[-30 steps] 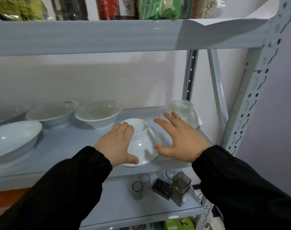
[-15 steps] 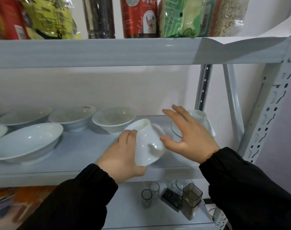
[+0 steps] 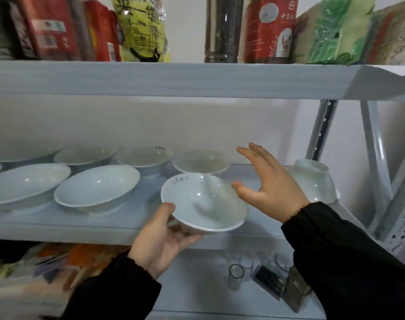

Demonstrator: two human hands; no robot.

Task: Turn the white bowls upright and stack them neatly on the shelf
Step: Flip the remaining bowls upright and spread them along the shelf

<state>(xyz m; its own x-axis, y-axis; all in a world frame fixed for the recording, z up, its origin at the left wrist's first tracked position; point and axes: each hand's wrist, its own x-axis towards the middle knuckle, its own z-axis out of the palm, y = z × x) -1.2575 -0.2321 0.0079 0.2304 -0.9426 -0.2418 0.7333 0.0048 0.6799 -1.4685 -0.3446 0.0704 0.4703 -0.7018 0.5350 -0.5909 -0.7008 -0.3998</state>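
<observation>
- While its thumb hooks over the near rim and its fingers curl beneath the base, the left hand [image 3: 160,241] grips a white bowl [image 3: 203,204]. The bowl is mouth up, tipped a little toward the camera, at the front edge of the middle shelf [image 3: 58,229].
- The held bowl is empty, and small dark lettering shows inside its far-left rim.
- The right hand [image 3: 268,183] holds nothing. Its fingers are straight and spread, and its thumb points at the bowl's right rim; whether the thumb touches the rim cannot be told.
- Behind and to the right of that hand, an overturned bowl [image 3: 312,181] sits foot up on the same shelf, near the rear post [image 3: 321,132]. The hand covers part of its left side.
- Just behind the held bowl stands an upright bowl [image 3: 201,161], which is empty.
- Further left on the shelf are more upright, empty bowls. A lettered bowl [image 3: 144,158] and a plain bowl [image 3: 86,155] stand in the back row. Two wide bowls [image 3: 97,188] lie side by side in front, close together.
- Overhead, the upper shelf [image 3: 174,79] carries red, yellow and green packets [image 3: 139,28] and a dark bottle [image 3: 222,28].
- Below, the lower shelf [image 3: 197,294] holds small glasses [image 3: 236,272] beside some dark, blurred boxes.
</observation>
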